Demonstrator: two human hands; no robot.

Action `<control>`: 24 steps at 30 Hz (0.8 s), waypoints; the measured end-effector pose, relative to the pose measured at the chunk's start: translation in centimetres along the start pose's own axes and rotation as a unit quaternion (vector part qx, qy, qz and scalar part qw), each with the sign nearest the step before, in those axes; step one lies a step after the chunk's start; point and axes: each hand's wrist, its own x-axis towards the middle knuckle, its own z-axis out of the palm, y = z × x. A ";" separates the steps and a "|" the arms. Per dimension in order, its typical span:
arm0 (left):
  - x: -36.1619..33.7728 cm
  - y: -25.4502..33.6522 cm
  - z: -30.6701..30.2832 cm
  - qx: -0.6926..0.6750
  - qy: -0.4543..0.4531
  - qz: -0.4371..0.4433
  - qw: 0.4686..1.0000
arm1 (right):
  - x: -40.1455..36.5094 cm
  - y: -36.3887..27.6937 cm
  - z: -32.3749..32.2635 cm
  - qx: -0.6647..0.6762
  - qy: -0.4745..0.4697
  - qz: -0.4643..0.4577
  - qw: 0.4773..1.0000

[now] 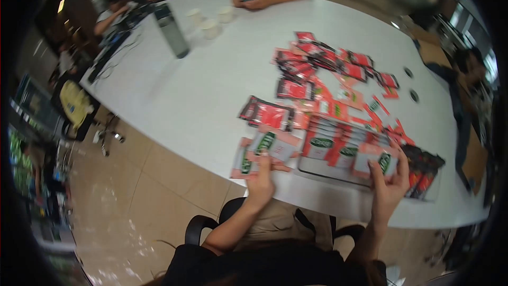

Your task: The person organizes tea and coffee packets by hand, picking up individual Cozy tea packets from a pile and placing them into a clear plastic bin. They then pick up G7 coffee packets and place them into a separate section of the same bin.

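Note:
My left hand (261, 184) is closed on a few pink-and-white sachets (274, 144) with green labels, thumb on top, near the table's front edge. A single sachet (374, 160) of the same kind is pinched between the thumb and fingers of my right hand (390, 188). That sachet overlaps the right end of a shallow tray (330, 172), where similar sachets (320, 145) stand in rows. To the right of my right hand, red-and-black packets (423, 177) fill a dark-edged clear container. Behind the tray, loose pink sachets (333, 108) mix with red-and-black packets (295, 89).
A grey bottle (172, 30) stands at the far left of the white table (222, 79), beside several paper cups (210, 29). Across the table, a person's hands (254, 1) hold a small object. Two dark round table fittings (414, 95) lie at the right, near a cardboard box (473, 153).

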 end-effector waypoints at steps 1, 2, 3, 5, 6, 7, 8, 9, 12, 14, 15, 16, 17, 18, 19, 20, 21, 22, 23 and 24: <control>0.2 0.3 0.0 -0.003 -0.009 0.007 1.000 | 0.2 -0.2 -0.3 -0.013 -0.003 0.012 1.000; 0.2 0.6 0.2 -0.006 -0.015 0.018 1.000 | 0.3 -0.2 -0.6 -0.024 -0.010 0.024 0.999; 0.2 0.9 0.7 -0.010 0.013 -0.004 1.000 | 0.5 0.0 -0.6 0.009 -0.020 0.028 0.999; 0.3 1.1 1.2 0.053 0.050 0.000 0.997 | 0.7 0.3 -0.7 0.037 -0.039 0.031 0.998; 0.3 1.0 1.2 0.046 0.036 0.000 0.998 | 0.7 0.4 -0.7 0.052 -0.048 0.033 0.997; 0.4 1.0 1.1 0.040 0.025 0.004 0.999 | 0.7 0.4 -0.5 0.052 -0.041 0.014 0.998; 0.4 1.0 1.0 0.035 0.016 0.009 0.999 | 0.8 0.4 -0.3 0.054 -0.036 -0.004 0.998; 0.3 1.1 1.2 0.037 0.021 0.005 0.999 | 0.8 0.6 -0.4 0.050 -0.039 -0.006 0.998; 0.2 1.3 1.2 0.042 0.023 0.004 0.999 | 0.8 1.3 -0.6 0.004 -0.052 -0.035 0.998; 0.3 1.0 1.0 0.041 0.000 0.016 0.999 | 0.9 1.1 -0.4 -0.077 -0.061 -0.092 0.991; 0.3 0.9 0.7 0.035 -0.015 0.016 0.999 | 0.9 0.7 -0.4 -0.171 -0.082 -0.125 0.974; 0.3 0.9 0.7 0.030 -0.023 0.017 0.999 | 1.0 0.2 0.1 -0.197 -0.113 -0.162 0.960; 0.3 1.1 0.8 0.025 -0.031 0.018 0.999 | 1.2 -0.3 0.9 -0.222 -0.142 -0.200 0.944; 0.3 1.2 0.9 0.020 -0.040 0.018 0.999 | 1.4 -0.7 1.8 -0.245 -0.171 -0.236 0.925; 0.3 1.5 1.2 0.019 -0.029 0.006 0.999 | 1.8 -0.9 2.5 -0.264 -0.209 -0.279 0.899; 0.4 1.5 1.3 0.019 -0.035 0.005 0.999 | 1.9 -0.9 3.2 -0.287 -0.218 -0.287 0.887; 0.4 1.6 1.2 0.020 -0.041 0.004 0.999 | 2.0 -0.8 3.9 -0.310 -0.227 -0.294 0.875; 0.4 1.6 1.2 0.022 -0.048 0.002 0.999 | 1.9 -0.7 4.5 -0.332 -0.235 -0.301 0.863; 0.4 1.8 1.3 0.026 -0.042 -0.011 0.999 | 1.9 -0.5 5.0 -0.332 -0.239 -0.301 0.861; 0.3 2.0 1.4 0.025 -0.043 -0.010 0.999 | 1.9 -0.5 5.2 -0.333 -0.211 -0.308 0.866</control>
